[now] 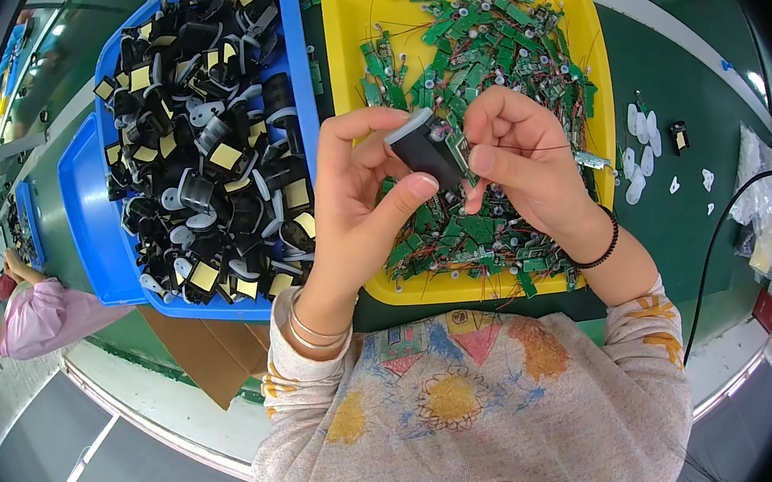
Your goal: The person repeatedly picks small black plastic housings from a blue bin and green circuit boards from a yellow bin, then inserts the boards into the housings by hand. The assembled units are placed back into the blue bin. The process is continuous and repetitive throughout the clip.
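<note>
Between thumb and fingers, my left hand (356,183) grips a black plastic housing (424,154) with a grey rim at its upper end. My right hand (528,155) pinches a small green circuit board (461,156) with thin wires, held right against the housing's right side. Whether the board sits inside the housing or only touches it I cannot tell. Both hands are above a yellow tray (600,58) heaped with similar green circuit boards (497,41). To the left, a blue tray (300,71) is piled with black housings (197,190) bearing grey rims and pale yellow pads.
Right of the yellow tray, several white oval pieces (643,127) and a small black part (679,137) lie on the green table (687,238). A black cable (710,277) curves near clear plastic bags (762,192). Cardboard (200,350) sticks out below the blue tray. Another person (50,314) is at far left.
</note>
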A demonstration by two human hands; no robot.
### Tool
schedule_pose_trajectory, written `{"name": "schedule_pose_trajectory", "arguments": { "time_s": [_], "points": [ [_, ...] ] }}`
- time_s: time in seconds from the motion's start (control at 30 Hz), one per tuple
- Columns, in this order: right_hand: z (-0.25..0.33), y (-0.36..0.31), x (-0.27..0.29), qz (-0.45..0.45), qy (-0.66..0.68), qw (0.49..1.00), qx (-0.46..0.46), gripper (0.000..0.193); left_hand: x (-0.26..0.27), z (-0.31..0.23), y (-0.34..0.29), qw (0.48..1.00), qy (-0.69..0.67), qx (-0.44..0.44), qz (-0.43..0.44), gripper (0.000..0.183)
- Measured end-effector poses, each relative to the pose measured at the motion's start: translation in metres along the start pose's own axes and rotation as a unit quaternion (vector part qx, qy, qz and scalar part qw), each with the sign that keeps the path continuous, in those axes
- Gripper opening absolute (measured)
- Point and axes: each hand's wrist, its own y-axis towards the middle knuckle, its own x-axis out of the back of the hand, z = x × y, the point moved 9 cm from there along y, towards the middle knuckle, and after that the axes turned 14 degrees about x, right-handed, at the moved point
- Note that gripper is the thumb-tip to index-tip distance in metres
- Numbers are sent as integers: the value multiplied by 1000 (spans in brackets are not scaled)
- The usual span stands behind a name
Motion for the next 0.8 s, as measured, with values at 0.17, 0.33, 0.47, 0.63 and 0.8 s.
{"name": "schedule_pose_trajectory", "arguments": {
  "time_s": [0.17, 0.33, 0.47, 0.63, 0.8],
  "points": [
    [3, 2, -3, 18, -6, 1000, 0, 12, 0, 2, -1, 1000, 17, 6, 1, 45],
    [-1, 0, -5, 50, -22, 998, -17, 13, -1, 4, 1, 1000, 24, 11, 10, 44],
    [1, 1, -6, 47, -46, 998, -16, 13, 1, 4, -1, 998, 63, -3, -2, 44],
    [-5, 0, -2, 51, -62, 996, -47, 12, -1, -8, -7, 980, 192, -58, -23, 46],
    [-6, -1, -2, 55, -78, 993, -72, 12, -3, -12, -12, 954, 272, -121, -24, 46]
  ]
}}
